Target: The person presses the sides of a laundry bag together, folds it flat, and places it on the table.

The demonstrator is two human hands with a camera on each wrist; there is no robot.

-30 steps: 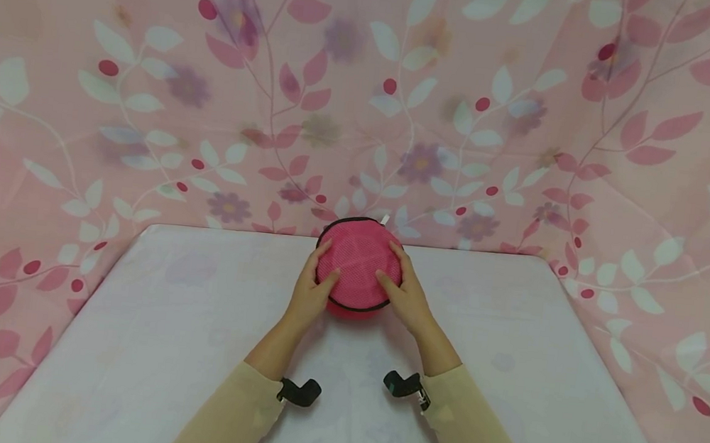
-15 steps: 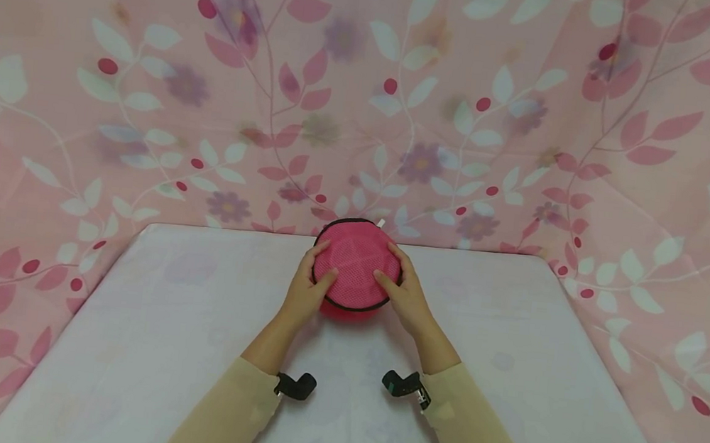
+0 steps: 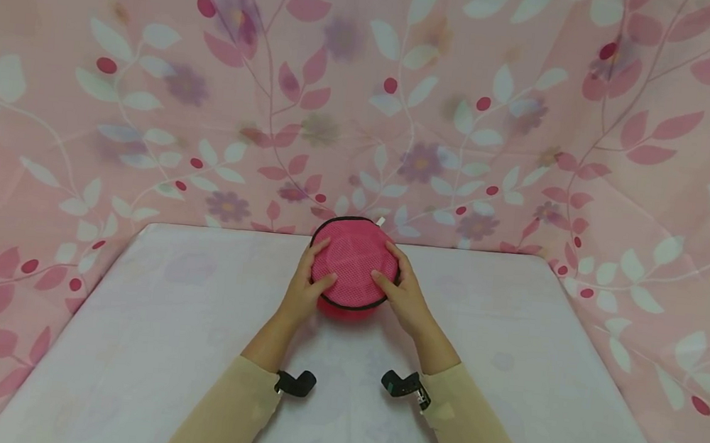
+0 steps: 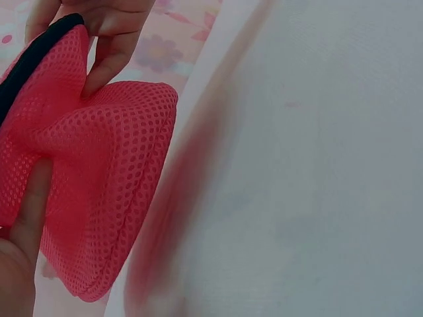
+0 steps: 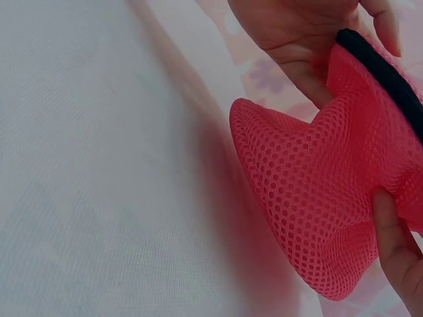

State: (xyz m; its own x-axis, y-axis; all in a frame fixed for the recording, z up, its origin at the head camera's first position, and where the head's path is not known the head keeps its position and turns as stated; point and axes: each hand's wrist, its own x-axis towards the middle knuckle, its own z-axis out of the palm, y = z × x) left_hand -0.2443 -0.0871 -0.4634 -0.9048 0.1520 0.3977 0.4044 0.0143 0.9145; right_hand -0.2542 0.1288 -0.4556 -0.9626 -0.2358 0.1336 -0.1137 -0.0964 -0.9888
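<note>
A round pink mesh laundry bag (image 3: 354, 261) with black trim is held up near the table's far edge, its round face toward me. My left hand (image 3: 302, 293) grips its left side and my right hand (image 3: 410, 299) grips its right side, both thumbs on the near face. A small white tab (image 3: 380, 222) sticks out at the bag's top. In the left wrist view, the bag's mesh side (image 4: 112, 152) bulges and is dented under the fingers. From the right wrist, the black trim (image 5: 383, 72) runs along its upper edge. Its inside is hidden.
The table (image 3: 191, 320) wears a white cloth. Pink floral fabric (image 3: 366, 108) hangs behind it and along both sides. A small black wrist device (image 3: 296, 384) sits on the left sleeve, another black device (image 3: 401, 385) on the right.
Both hands have shifted slightly to the left with the laundry bag between them. Their hold on it looks the same.
</note>
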